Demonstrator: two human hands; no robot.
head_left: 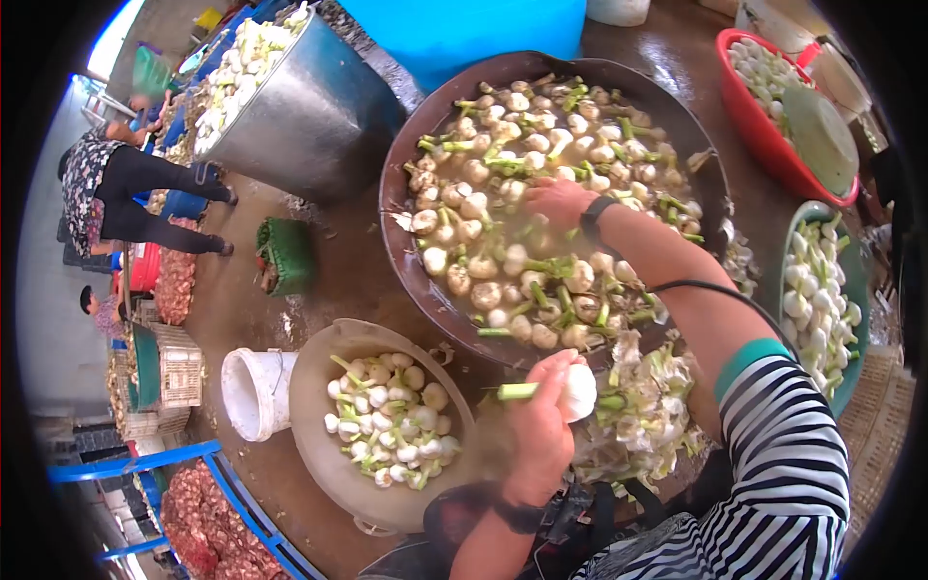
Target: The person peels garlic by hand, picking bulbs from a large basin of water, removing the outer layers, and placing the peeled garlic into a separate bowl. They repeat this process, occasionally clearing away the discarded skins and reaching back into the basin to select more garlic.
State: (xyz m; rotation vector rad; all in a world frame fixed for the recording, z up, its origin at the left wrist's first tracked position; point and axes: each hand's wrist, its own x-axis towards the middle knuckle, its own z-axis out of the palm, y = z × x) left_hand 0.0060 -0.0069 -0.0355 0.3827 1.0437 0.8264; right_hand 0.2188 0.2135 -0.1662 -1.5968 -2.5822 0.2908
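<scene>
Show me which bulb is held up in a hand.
The white bulb in the left hand, its green stem jutting out; those around the right hand lie in the brown basin.

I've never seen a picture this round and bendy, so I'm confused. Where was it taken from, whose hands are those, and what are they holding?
There's no machine here, just a person using two bare hands. One camera, worn on that person's head, looks forward and down, so you see roughly what they might see. The left hand holds a white bulb, which looks like garlic, with a short green stem. The right hand dips into a big round tub of cloudy water with many more bulbs. Beside the tub, a wide pan holds cleaner-looking bulbs. Papery peelings lie heaped near the left hand.
</scene>
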